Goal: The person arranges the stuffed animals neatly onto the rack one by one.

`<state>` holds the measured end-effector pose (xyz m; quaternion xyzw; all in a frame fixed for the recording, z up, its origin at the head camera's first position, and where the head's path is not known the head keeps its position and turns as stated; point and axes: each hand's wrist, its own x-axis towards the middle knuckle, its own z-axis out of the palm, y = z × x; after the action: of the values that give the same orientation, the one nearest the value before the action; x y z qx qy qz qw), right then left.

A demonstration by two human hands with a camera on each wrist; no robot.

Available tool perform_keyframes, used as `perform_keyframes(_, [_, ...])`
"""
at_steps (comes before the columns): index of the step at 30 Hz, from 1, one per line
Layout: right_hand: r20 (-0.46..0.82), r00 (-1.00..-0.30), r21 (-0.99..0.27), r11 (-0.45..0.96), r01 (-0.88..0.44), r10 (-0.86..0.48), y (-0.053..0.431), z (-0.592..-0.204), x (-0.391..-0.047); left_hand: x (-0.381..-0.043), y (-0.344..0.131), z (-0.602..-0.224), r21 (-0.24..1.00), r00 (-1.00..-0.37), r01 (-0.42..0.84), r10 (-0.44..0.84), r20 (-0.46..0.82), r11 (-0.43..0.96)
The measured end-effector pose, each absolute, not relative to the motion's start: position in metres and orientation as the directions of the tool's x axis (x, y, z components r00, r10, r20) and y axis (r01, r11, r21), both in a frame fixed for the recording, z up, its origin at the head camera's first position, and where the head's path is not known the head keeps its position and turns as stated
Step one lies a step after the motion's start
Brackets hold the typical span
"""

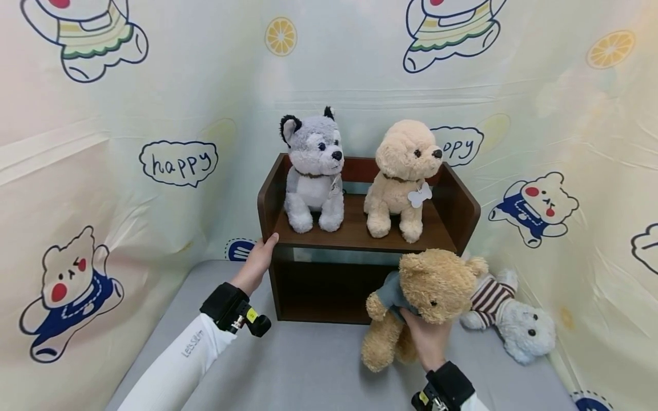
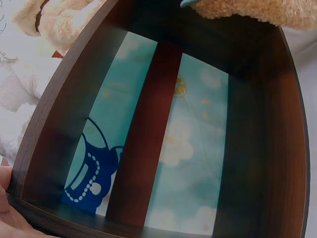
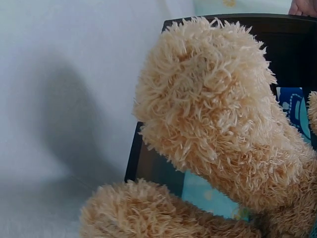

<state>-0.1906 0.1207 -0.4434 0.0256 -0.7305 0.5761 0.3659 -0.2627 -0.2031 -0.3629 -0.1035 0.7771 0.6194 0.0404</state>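
My right hand [image 1: 428, 338] grips a tan teddy bear [image 1: 437, 282] in a blue top, held before the right part of a dark wooden shelf [image 1: 370, 244]. Its furry legs [image 3: 208, 109] fill much of the right wrist view. At the shelf's left side, my left hand [image 1: 257, 264] holds the edge of the upper board, thumb on top. On that board sit a grey husky plush [image 1: 313, 177] at left and a cream dog plush [image 1: 401, 182] with a bone-shaped tag at right. In the left wrist view the lower compartment [image 2: 151, 144] shows its slatted back.
A pale grey plush dog [image 1: 524, 328] in a striped shirt lies on its side on the grey table [image 1: 308, 365], right of the shelf. Behind hangs a printed curtain [image 1: 216, 74] with cartoon bears.
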Motion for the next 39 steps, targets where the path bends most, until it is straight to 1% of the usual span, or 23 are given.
perform_keyframes(4, [0.582, -0.709, -0.811, 0.341, -0.475, 0.398, 0.116, -0.448, -0.194, -0.263, -0.203, -0.363, 0.955, -0.975, -0.211, -0.11, -0.191, 0.208])
perform_keyframes(10, [0.591, -0.695, -0.805, 0.355, -0.476, 0.409, 0.107, -0.453, -0.197, -0.263, -0.204, -0.363, 0.956, -0.976, -0.207, -0.112, -0.186, 0.209])
perform_keyframes(18, [0.554, -0.725, -0.832, 0.236, -0.503, 0.41, 0.092, -0.457, -0.204, -0.262, -0.203, -0.362, 0.958, -0.977, -0.203, -0.112, -0.183, 0.203])
perform_keyframes(24, [0.563, -0.724, -0.826, 0.248, -0.506, 0.398, 0.084, -0.458, -0.209, -0.263, -0.203, -0.362, 0.957, -0.977, -0.204, -0.112, -0.184, 0.205])
perform_keyframes(32, [0.554, -0.724, -0.831, 0.221, -0.51, 0.411, 0.071, -0.461, -0.214, -0.263, -0.203, -0.362, 0.958, -0.977, -0.199, -0.113, -0.179, 0.208])
perform_keyframes(35, [0.556, -0.727, -0.83, 0.231, -0.507, 0.403, 0.066, -0.464, -0.214, -0.263, -0.203, -0.363, 0.958, -0.978, -0.199, -0.11, -0.179, 0.205])
perform_keyframes(39, [0.541, -0.745, -0.841, 0.229, -0.491, 0.39, 0.058, -0.466, -0.215, -0.263, -0.203, -0.363, 0.959, -0.978, -0.195, -0.107, -0.176, 0.204])
